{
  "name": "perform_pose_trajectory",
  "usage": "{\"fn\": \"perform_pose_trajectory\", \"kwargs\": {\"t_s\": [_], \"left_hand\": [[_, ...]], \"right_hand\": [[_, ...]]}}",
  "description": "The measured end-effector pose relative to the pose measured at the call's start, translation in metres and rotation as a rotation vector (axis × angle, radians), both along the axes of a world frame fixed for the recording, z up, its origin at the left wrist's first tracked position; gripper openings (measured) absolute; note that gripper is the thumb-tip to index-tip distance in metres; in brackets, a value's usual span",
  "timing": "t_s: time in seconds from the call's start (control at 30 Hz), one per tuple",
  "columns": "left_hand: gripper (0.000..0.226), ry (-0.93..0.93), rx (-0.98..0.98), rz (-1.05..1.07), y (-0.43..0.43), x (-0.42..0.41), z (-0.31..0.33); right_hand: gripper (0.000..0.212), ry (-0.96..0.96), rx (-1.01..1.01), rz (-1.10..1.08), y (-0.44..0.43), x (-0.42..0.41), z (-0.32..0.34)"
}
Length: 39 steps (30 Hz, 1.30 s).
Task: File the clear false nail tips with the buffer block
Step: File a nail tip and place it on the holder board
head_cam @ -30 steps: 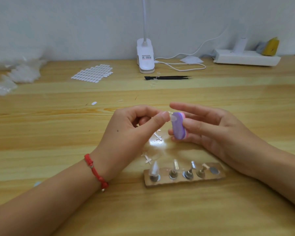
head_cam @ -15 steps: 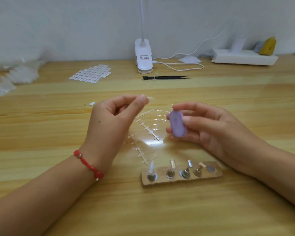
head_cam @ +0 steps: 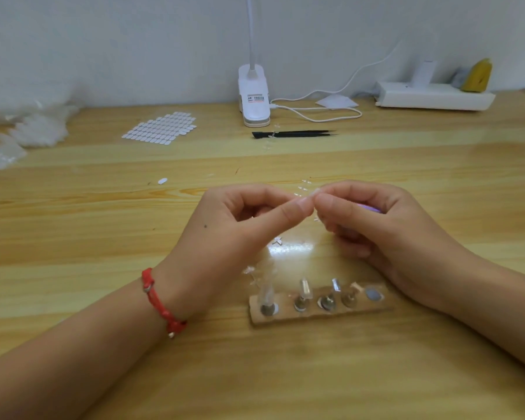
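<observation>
My left hand (head_cam: 240, 228) and my right hand (head_cam: 394, 234) meet fingertip to fingertip above the table. Between them they pinch a small clear nail tip (head_cam: 314, 193), mostly hidden by the fingers. The purple buffer block (head_cam: 371, 208) is tucked inside my right hand, held by the curled fingers, and only a sliver of it shows. In front of the hands lies a wooden stand (head_cam: 322, 313) with several metal holders. Its leftmost holder carries another clear nail tip (head_cam: 267, 291).
Clear plastic sprue pieces (head_cam: 278, 241) lie on the table under the hands. Further back are black tweezers (head_cam: 294, 134), a white clip lamp base (head_cam: 253, 98) with its cable, a sheet of white tabs (head_cam: 159, 128), a power strip (head_cam: 434, 98) and plastic bags (head_cam: 31, 128) at the left.
My left hand moved right, back to my right hand. The right hand turned and tucked the buffer block into its palm, and its thumb and index finger now pinch the nail tip too.
</observation>
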<state>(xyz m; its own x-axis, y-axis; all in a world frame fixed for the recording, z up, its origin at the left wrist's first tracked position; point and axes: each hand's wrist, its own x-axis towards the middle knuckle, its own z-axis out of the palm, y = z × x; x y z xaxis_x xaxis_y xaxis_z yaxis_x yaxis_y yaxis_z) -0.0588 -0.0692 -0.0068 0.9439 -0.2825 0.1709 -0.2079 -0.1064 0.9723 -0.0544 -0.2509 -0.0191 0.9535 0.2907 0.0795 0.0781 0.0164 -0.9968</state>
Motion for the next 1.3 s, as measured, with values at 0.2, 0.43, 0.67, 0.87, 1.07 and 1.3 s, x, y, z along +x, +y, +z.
{"fn": "perform_pose_trajectory", "kwargs": {"t_s": [0.2, 0.43, 0.67, 0.87, 1.07, 1.3], "left_hand": [[0.012, -0.257, 0.16, 0.03, 0.003, 0.003, -0.002], [0.022, -0.6, 0.354, 0.077, 0.006, 0.004, 0.004], [0.023, -0.309, 0.242, -0.136, 0.003, -0.011, 0.011], [0.02, -0.304, 0.409, -0.202, 0.002, -0.017, 0.016], [0.017, -0.361, 0.48, -0.138, -0.001, -0.021, 0.012], [0.018, -0.339, 0.479, -0.143, -0.003, -0.021, 0.007]], "right_hand": [[0.017, 0.065, 0.019, 0.085, -0.001, 0.001, 0.004], [0.021, 0.097, 0.009, 0.157, -0.002, 0.002, 0.006], [0.02, 0.216, 0.253, 0.05, -0.006, 0.007, 0.005], [0.021, 0.236, 0.277, 0.064, -0.007, 0.01, 0.004], [0.02, 0.247, 0.284, 0.082, -0.008, 0.011, 0.003], [0.018, 0.235, 0.28, 0.08, -0.008, 0.012, 0.002]]}}
